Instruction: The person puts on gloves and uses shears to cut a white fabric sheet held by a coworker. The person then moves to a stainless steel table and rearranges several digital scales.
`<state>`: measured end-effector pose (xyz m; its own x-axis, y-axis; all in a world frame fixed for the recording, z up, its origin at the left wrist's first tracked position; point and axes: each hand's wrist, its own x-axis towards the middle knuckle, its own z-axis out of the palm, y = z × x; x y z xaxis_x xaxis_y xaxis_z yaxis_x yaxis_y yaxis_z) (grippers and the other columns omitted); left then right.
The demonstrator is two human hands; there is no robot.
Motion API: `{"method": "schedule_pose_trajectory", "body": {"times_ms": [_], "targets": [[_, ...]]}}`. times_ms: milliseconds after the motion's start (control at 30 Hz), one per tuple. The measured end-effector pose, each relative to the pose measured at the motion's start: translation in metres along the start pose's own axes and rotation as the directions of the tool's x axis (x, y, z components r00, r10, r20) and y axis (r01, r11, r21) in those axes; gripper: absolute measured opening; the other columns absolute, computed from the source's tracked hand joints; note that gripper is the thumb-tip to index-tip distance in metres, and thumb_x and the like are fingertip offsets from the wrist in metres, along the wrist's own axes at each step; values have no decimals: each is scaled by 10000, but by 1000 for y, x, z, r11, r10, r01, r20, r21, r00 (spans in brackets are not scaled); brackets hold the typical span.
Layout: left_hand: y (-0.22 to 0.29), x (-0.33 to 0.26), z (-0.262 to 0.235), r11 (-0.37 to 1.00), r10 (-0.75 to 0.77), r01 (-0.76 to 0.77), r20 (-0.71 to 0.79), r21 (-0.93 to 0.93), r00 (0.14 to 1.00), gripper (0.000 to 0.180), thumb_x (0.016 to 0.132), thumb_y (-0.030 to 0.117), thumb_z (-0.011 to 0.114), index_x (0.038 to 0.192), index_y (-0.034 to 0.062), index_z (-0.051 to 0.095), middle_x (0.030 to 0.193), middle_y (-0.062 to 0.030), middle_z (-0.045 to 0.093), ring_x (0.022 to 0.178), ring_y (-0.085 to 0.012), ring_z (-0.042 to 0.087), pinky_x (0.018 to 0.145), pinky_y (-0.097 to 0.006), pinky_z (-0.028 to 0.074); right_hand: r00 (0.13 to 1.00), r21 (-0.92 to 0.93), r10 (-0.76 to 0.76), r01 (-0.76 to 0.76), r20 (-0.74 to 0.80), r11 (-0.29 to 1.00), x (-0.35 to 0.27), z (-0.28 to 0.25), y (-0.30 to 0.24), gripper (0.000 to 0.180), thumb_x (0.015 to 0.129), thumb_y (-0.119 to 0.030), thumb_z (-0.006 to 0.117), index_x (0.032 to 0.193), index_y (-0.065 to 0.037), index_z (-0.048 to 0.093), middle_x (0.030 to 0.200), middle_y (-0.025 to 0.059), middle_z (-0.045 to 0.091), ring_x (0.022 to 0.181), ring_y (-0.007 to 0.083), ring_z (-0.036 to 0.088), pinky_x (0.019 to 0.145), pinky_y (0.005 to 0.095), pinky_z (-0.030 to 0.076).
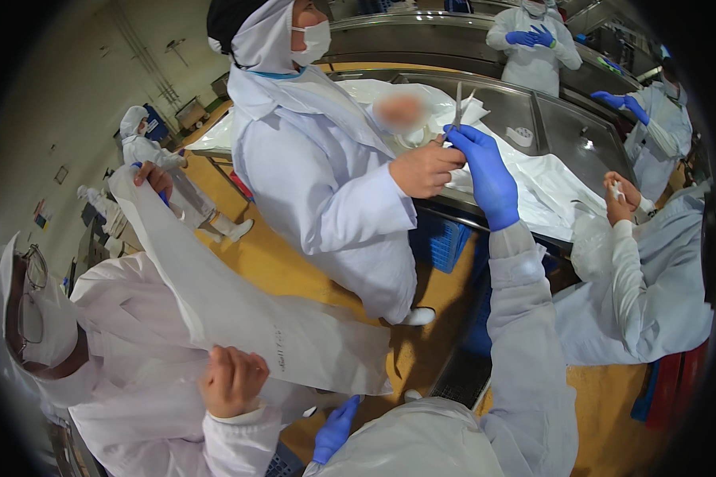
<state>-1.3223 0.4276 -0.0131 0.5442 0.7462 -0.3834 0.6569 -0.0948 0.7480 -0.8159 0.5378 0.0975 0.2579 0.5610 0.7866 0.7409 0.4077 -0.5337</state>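
Note:
My right hand (492,176), in a blue glove, reaches out at the upper middle, its fingers closed on a pair of scissors (458,105) whose blades point up. A co-worker's bare hand (426,168) also holds the scissors by the handle end, touching my fingertips. The handles are mostly hidden between the two hands. Low and close to my body, my left hand (336,430) is blue-gloved too, fingers stretched out and holding nothing. Beside it, another co-worker spreads a long white plastic apron (294,338) between two hands.
Behind the scissors stands a metal table (585,131) with white plastic sheeting (545,179) over its near edge. Below it is a blue crate (447,245). At right a seated-looking person (640,286) handles something white. More gloved workers stand beyond the table. The floor (294,262) is yellow.

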Motion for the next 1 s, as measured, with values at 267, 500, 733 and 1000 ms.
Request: {"method": "schedule_pose_trajectory", "body": {"times_ms": [267, 500, 733, 1000], "targets": [[-98, 2, 83, 999, -21, 17, 84, 49, 996, 597, 974, 38, 487, 1552, 142, 374, 1557, -101, 442, 1388, -278, 485, 1136, -341, 421, 873, 633, 462, -446, 154, 633, 7, -6, 11, 334, 1035, -198, 483, 1271, -21, 640, 1190, 39, 634, 1040, 98, 581, 943, 263, 464], [-59, -5, 69, 944, 31, -60, 93, 325, 995, 570, 983, 86, 508, 1541, 127, 398, 1554, -100, 450, 1392, -282, 481, 1142, -342, 414, 958, 605, 286, -214, -24, 767, -29, -6, 14, 384, 1051, -134, 463, 1401, 19, 501, 1441, 124, 507, 1197, 199, 561, 985, 326, 488], [-37, -4, 61, 1000, -5, 4, 37, 7, 999, 458, 1083, 222, 389, 1497, 39, 461, 1502, -114, 523, 1397, -239, 477, 1165, -302, 354, 942, 696, 336, -227, -22, 681, -47, 0, 7, 411, 1030, -20, 378, 1425, 69, 449, 1546, 227, 381, 1349, 308, 495, 1117, 415, 430], [-44, -6, 61, 976, 78, -86, 43, 202, 996, 451, 1095, 238, 377, 1483, 37, 488, 1513, -109, 517, 1398, -214, 475, 1174, -297, 337, 819, 799, 573, -367, 34, 477, -1, -3, 5, 365, 1007, -160, 570, 1338, -9, 588, 1181, 51, 649, 930, 102, 597, 863, 264, 466]]}}
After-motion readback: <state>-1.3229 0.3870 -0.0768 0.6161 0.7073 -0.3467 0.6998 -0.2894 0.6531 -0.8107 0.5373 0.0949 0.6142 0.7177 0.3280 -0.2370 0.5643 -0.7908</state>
